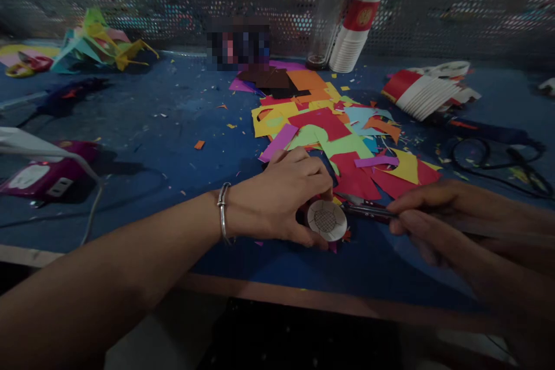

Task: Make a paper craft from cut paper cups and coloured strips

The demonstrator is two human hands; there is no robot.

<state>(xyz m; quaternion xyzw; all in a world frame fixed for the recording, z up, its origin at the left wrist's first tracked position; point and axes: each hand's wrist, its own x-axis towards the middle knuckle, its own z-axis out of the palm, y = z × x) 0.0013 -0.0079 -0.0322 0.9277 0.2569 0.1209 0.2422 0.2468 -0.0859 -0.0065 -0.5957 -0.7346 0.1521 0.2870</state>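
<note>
My left hand (292, 196), with a silver bangle at its wrist, curls round what looks like a small paper cup. The cup's round white end (327, 221) faces me and carries a drawn grid inside a circle, with short lines running outward. Most of the cup's body is hidden by my fingers and the dim light. From the right, my right hand (437, 222) pinches a dark, slim pen (373, 212) between thumb and fingers. The pen points left, its tip close by the cup's end; I cannot tell whether they touch. This hand is slightly blurred.
Coloured paper scraps (321, 133) cover the table's middle. Behind stand a glass bottle (327, 17) and stacked paper cups (355, 32). Another cup stack (425, 92) lies at right near a corded tool (489, 130). Leftward are a purple power adapter (47, 173) and folded paper (95, 46).
</note>
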